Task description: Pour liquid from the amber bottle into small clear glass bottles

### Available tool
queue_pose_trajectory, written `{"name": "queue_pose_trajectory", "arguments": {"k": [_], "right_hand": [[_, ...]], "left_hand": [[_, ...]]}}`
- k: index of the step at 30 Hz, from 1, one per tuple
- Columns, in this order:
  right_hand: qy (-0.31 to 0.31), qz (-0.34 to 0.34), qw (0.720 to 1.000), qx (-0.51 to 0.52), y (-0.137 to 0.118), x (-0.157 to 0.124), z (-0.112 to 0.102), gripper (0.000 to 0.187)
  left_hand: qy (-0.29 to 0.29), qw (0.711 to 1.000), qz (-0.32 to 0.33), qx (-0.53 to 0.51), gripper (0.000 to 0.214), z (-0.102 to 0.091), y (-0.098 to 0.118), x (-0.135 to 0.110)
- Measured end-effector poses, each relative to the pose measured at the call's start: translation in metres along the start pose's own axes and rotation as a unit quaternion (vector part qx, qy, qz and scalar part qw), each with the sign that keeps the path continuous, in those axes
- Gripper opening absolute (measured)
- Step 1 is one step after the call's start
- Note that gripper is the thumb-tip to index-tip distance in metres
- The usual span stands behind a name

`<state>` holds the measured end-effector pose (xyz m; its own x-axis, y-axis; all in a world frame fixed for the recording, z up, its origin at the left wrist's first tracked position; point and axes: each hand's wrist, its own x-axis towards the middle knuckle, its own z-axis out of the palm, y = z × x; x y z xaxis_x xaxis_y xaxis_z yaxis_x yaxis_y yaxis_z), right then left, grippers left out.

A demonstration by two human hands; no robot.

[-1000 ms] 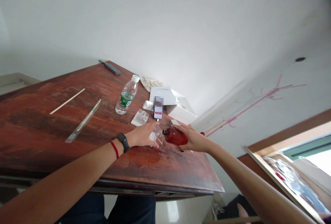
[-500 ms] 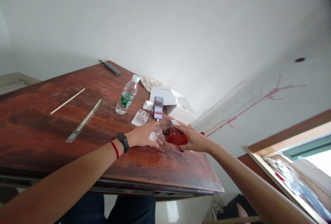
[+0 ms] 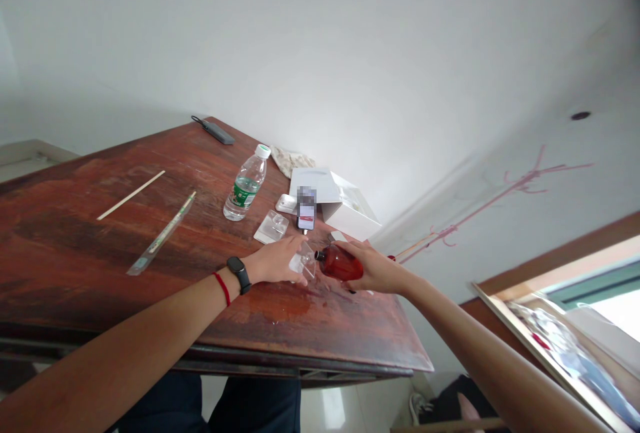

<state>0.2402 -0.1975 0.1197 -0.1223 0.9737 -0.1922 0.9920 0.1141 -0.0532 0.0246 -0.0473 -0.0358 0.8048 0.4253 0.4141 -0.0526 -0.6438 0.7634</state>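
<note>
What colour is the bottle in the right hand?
The bottle is translucent reddish-brown; it shows best in the head view.

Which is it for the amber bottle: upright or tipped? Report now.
Tipped: the amber bottle lies almost level in the right hand, its dark neck pointing at the clear container in the left hand.

light: bright, even | source: probably the window (image 3: 610,313) | shadows: faint | edges: curved, soft, top-right corner dark
</note>
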Motion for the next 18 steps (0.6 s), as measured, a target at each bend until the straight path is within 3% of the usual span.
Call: {"name": "queue_pose_trajectory", "arguments": {"k": [18], "right_hand": [[-0.001,0.005,1.000,-0.003,0.0006,0.0007,0.0003,0.090]], "left_hand": [[0.012,1.000,0.011,0.001,0.104,0.0016,-0.0042,-0.0005]]}}
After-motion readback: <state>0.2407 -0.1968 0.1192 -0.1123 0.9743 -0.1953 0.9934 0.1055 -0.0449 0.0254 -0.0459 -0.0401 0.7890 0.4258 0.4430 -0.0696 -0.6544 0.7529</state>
